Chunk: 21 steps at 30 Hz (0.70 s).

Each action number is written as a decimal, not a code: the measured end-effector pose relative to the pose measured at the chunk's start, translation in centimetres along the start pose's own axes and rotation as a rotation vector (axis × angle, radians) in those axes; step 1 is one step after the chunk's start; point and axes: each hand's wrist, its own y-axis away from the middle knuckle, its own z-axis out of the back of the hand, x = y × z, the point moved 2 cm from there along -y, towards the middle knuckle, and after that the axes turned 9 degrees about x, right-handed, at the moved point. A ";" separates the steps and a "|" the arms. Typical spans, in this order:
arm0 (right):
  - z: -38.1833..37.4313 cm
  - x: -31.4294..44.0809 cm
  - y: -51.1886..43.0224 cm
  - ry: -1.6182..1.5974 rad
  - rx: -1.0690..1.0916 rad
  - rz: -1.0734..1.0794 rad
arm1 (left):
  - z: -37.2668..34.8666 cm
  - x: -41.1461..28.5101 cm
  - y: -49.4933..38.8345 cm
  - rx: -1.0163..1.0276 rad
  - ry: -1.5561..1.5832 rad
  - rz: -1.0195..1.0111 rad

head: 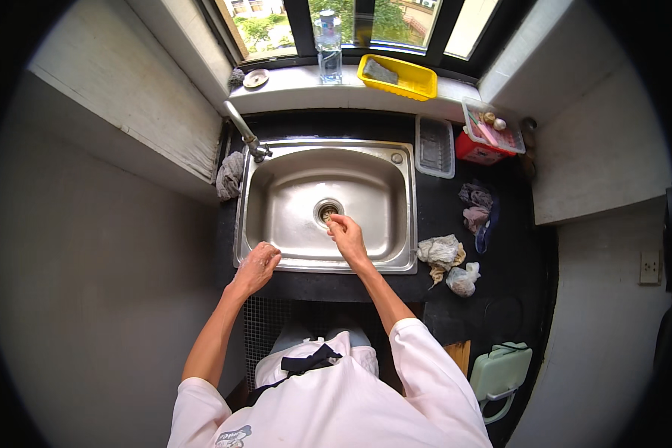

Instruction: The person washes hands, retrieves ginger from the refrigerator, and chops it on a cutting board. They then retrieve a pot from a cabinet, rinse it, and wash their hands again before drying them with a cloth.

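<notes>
A stainless steel sink [291, 193] lies before me, with a round drain [329, 206] in the middle of its floor. My right hand [347, 235] is over the basin, its thumb and fingertips brought together beside the drain in this view. Whether something small is pinched there cannot be made out. At the sink's front left rim is my left hand [256, 264], wet and flecked with white, fingers curled down. Its palm side is hidden. The metal faucet [247, 131] rises at the back left corner, and no water shows below its spout.
Right of the sink are crumpled cloths [439, 252], a knotted plastic bag [463, 279], a clear tray [435, 148] and a red lidded box [479, 148]. A grey rag [231, 175] lies left. The windowsill bears a plastic bottle [330, 56] and a yellow tray [417, 75].
</notes>
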 end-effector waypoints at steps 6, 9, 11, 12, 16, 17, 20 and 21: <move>-7.5 3.7 -13.8 -0.757 0.159 -0.293 | 0.3 0.8 -3.5 0.049 -0.192 0.005; -10.0 4.3 -19.7 -0.898 0.126 -0.364 | 0.4 2.0 -5.7 0.131 -0.288 0.024; -11.4 4.3 -22.9 -0.969 0.054 -0.430 | 0.4 2.9 -7.2 0.143 -0.388 -0.023; -12.0 4.4 -24.4 -0.994 0.087 -0.435 | 0.5 3.5 -8.1 0.149 -0.430 -0.035; -14.2 5.0 -27.4 -0.964 0.051 -0.531 | 0.6 6.0 -11.2 0.161 -0.549 -0.060; -14.7 5.4 -27.8 -0.987 0.055 -0.534 | 0.6 6.5 -11.9 0.177 -0.564 -0.065; -15.3 6.3 -28.2 -1.023 -0.031 -0.580 | 0.7 8.0 -13.8 0.241 -0.593 -0.085; -15.4 6.6 -28.3 -1.028 0.023 -0.522 | 0.7 8.4 -14.4 0.244 -0.610 -0.098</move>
